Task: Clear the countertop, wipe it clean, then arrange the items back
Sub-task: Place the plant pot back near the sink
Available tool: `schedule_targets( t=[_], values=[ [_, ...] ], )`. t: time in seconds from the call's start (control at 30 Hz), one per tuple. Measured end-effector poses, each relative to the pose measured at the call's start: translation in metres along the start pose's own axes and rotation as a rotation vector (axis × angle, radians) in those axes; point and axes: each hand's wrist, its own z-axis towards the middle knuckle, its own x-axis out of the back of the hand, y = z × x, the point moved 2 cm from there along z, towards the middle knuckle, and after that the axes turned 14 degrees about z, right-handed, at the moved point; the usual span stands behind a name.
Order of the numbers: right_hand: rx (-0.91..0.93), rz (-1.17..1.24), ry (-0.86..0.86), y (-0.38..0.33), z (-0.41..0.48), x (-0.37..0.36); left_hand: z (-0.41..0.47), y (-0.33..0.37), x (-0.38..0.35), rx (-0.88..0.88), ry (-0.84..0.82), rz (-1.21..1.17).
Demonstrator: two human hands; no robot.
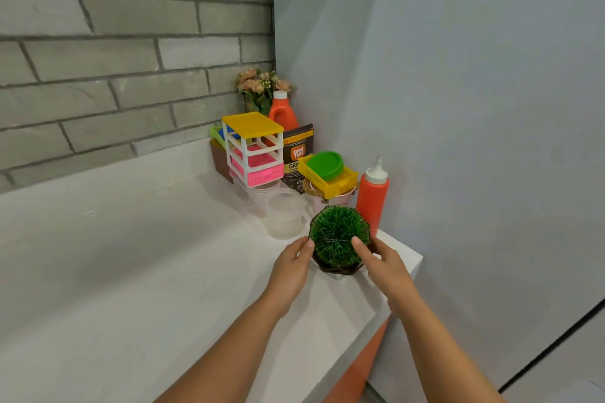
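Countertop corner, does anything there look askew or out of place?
The yellow basket, holding a green lid, sits tilted atop the pink bucket rather than flat on the countertop; it looks precariously perched.

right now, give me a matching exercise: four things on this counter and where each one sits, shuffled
Things:
1 grass ball plant
2 green lid
3 red squeeze bottle
4 flowers

Places:
a in the back corner, behind the orange jug
b between the left hand and the right hand
c lying in the yellow tray
d standing upright just behind the plant

Pairs: 1-b, 2-c, 3-d, 4-a
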Motion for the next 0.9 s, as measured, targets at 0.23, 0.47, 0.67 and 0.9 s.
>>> schedule_targets(
  t=[0.23,0.47,0.67,0.9],
  values=[
    [0.019,0.071,0.060,0.004,0.005,-0.001,0.002,0.003,0.002,-0.004,0.109,-0.024],
    [0.040,0.160,-0.024,-0.002,-0.001,-0.009,-0.020,0.012,0.022,-0.050,0.275,-0.039],
    [0.041,0.185,-0.167,-0.008,-0.016,-0.038,-0.057,0.006,0.048,-0.045,0.439,-0.042],
    [0.059,0.181,-0.333,-0.012,-0.060,-0.094,-0.117,-0.018,0.097,0.023,0.589,-0.070]
  ],
)
